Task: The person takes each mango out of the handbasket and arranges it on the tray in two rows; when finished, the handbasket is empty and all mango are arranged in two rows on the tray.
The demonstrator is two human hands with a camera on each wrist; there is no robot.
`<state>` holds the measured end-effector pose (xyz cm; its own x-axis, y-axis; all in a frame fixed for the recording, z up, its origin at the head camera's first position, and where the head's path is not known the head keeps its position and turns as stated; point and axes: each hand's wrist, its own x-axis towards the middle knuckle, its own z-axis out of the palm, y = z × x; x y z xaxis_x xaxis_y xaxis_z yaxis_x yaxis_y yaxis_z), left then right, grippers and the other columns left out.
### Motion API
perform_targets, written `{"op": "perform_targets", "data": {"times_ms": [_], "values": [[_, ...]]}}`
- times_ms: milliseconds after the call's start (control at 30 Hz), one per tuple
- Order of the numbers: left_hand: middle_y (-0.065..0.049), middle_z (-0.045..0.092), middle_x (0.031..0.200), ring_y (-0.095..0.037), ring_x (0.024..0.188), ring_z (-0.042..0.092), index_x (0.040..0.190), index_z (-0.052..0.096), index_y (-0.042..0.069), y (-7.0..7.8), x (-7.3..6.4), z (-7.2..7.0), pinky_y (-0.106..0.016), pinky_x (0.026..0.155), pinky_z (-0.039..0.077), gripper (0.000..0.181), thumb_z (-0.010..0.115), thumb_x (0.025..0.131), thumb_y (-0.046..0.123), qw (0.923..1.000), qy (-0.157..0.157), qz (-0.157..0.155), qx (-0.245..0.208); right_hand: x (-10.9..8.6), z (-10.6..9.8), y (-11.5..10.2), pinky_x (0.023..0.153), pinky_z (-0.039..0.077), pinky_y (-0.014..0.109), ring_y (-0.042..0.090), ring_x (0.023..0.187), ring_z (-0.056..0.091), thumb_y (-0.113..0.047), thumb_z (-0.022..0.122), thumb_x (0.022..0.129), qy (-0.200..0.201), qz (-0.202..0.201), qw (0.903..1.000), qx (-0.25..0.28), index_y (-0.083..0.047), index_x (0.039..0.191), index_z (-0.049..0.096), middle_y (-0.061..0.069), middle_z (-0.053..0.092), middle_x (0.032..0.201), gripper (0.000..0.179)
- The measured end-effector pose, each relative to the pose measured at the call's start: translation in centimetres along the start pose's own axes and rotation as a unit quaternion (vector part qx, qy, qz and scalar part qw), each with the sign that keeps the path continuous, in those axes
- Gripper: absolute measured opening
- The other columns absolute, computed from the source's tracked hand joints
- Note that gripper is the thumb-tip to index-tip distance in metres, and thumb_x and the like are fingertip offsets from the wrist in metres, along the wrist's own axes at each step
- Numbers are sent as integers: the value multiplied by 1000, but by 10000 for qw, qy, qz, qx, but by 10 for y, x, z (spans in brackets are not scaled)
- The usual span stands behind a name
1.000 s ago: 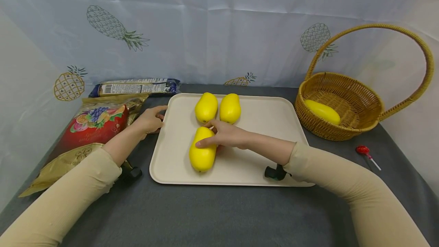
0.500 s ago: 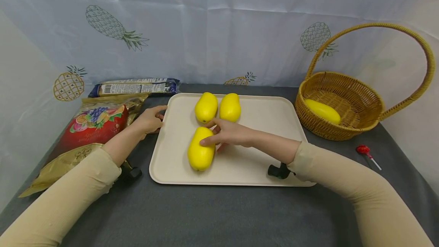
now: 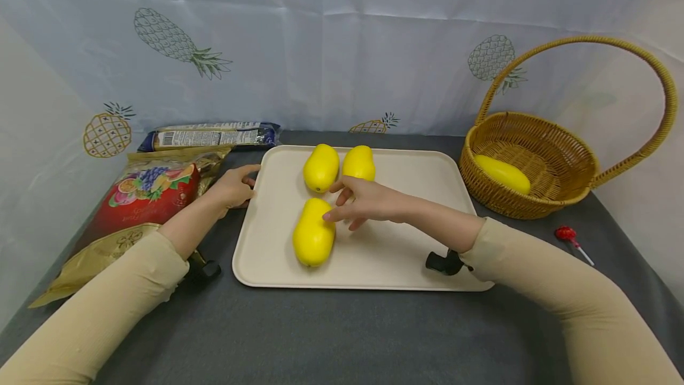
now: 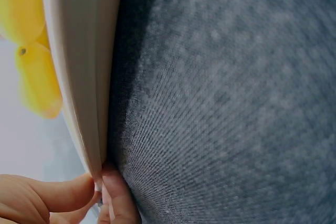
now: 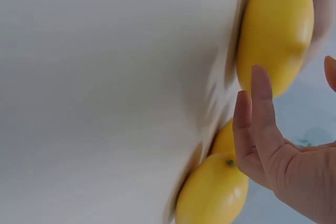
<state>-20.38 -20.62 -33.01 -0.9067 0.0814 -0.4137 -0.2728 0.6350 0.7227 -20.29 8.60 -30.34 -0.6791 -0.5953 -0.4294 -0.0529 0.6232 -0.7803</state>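
On the cream tray [image 3: 267, 242] lie three yellow mangoes: a front one [image 3: 312, 241], a back-left one [image 3: 320, 168] and a back-right one [image 3: 358, 162]. My left hand [image 3: 231, 188] pinches the tray's left edge; the left wrist view shows thumb and finger on either side of the rim [image 4: 79, 77]. Just right of the front mango, my right hand [image 3: 371, 199] hovers with fingers spread and loosely bent. Nothing is in its grasp. The right wrist view has a gap between those fingers and the tray surface, with mangoes behind them.
A wicker basket [image 3: 534, 207] with a tall handle stands at the right, another yellow mango [image 3: 502, 174] inside. A red lollipop [image 3: 566, 234] lies before it. Left of the tray are a red and gold fruit-printed bag [image 3: 144, 195] and a blue packet [image 3: 214, 136].
My right hand has let go of the front mango and drawn up and right. That mango shifted slightly left and now lies still. The left hand has stayed at the tray edge.
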Motion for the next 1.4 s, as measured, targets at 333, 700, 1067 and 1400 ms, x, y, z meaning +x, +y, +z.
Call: {"op": "perform_targets", "data": {"times_ms": [333,700,1067,1400], "values": [[-29,39,141,-22,95,55,160,10,10,4,-3,2,-23,70,48,71,44,99,-2,9999,-20,-4,115,-13,-22,-4,88,59,40,30,110,63,-34,73,87,301,-278,9992,37,-11,145,41,12,49,132,70],[-29,40,141,-24,99,55,160,11,10,4,-2,2,-21,71,49,71,43,99,-3,9999,29,-25,160,-35,-59,-9,90,58,40,32,116,59,-28,68,91,974,-814,9918,114,-12,146,42,16,49,135,63],[-29,40,140,-21,92,55,160,10,9,3,-2,2,-24,70,48,71,44,99,-2,9998,3,6,174,-69,-100,-14,94,57,39,23,121,58,-29,63,95,1741,-968,9798,162,-17,145,43,11,49,132,55],[-30,39,140,-21,90,54,160,11,8,3,-3,2,-24,69,48,72,44,98,-3,9998,5,25,200,-97,-136,-6,84,58,22,12,110,61,-30,65,95,2352,-1089,9654,281,-16,147,43,1,52,131,59]]}}
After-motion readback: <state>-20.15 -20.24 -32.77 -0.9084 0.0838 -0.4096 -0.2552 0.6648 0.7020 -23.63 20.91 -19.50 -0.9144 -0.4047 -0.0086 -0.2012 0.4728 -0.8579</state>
